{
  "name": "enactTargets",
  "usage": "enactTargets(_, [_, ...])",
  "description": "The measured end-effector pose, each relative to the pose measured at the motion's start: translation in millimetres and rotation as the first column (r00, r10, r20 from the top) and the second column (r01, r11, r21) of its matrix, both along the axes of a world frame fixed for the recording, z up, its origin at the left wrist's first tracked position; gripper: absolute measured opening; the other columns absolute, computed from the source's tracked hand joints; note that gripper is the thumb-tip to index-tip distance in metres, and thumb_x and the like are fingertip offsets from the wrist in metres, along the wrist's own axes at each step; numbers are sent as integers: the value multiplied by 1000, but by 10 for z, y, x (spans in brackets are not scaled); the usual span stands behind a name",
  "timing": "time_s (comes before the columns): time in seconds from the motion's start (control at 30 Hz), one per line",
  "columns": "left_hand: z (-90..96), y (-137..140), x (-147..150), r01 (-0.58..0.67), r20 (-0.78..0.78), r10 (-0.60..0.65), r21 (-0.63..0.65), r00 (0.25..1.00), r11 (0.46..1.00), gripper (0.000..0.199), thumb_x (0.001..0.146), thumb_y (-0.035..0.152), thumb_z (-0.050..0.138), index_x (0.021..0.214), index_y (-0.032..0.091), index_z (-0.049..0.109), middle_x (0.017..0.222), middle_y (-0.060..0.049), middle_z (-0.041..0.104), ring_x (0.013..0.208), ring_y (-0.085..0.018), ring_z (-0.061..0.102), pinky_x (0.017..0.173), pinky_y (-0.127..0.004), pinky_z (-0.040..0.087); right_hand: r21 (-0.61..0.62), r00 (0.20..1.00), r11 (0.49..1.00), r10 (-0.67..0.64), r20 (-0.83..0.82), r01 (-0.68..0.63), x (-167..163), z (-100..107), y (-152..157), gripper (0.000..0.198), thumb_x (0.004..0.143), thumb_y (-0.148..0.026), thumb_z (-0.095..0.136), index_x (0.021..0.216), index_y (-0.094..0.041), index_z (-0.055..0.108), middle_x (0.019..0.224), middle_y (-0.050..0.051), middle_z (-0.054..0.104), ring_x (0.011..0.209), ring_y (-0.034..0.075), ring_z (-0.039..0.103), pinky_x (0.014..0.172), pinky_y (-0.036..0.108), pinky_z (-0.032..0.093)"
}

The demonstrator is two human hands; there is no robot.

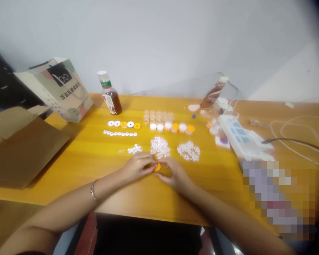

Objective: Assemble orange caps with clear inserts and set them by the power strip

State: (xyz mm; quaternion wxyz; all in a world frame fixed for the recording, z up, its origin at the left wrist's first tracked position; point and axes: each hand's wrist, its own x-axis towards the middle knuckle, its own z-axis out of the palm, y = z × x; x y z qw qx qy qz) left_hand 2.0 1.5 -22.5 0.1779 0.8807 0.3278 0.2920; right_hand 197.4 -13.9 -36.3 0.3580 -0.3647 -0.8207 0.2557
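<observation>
Hands, two, both bare. Left hand (139, 167): one bangle (93, 190) at the wrist; thumb and fingertips pinching the near-hand edge of a disc. Right hand (177, 175): finger and thumb curved about the disc's other side; whether they grip it or only rest there, cannot be told.

Disc (157, 167), one, orange: between the two hands, over the front part of the table (138, 198), just nearer than the gears.

Gears, white, two heaps: one (159, 146) directly beyond the hands, one (189, 151) to its right. Buttons (135, 149), small, white, one heap, left of the gears.

Lids, left row (123, 124), five: three white, two orange. Lids, right row (174, 128), six: four white, two orange. Studs (119, 134), white, one row, before the left lids. Cups (158, 116), clear, grouped behind the right lids. Blur spoils the smaller counts: cups perhaps ten, studs perhaps nine, gears and buttons uncertain.

Bottles, two: one amber with white cap (112, 100), left rear; one brown with pale cap (213, 95), right rear. Bag (70, 90), one, printed, left rear. Box (26, 148), one, cardboard, left. Case (235, 136), one, white with blue sections, right.
</observation>
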Motion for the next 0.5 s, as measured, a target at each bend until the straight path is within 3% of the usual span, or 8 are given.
enactTargets(0.17, [-8, -7, 19, 5, 5, -5, -16, 1000, 1000, 15, 84, 25, 51, 83, 16, 62, 79, -4, 63, 73, -13, 55, 68, -26, 41, 75, 1000, 997, 5, 18, -7, -14, -36, -10, 28, 75, -16, 57, 102, -20, 50, 94, 7, 60, 89, 20, 57, 78, 36, 49])
enactTargets(0.5, [-14, -5, 38, 2, -5, -2, -50, 1000, 999, 16, 84, 26, 50, 85, 16, 63, 78, -4, 63, 72, -13, 56, 67, -26, 42, 20, 997, 1000, -23, 71, 21, -6, -59, -19, 22, 78, -20, 56, 100, -21, 52, 91, 7, 62, 85, 20, 59, 75, 35, 50])
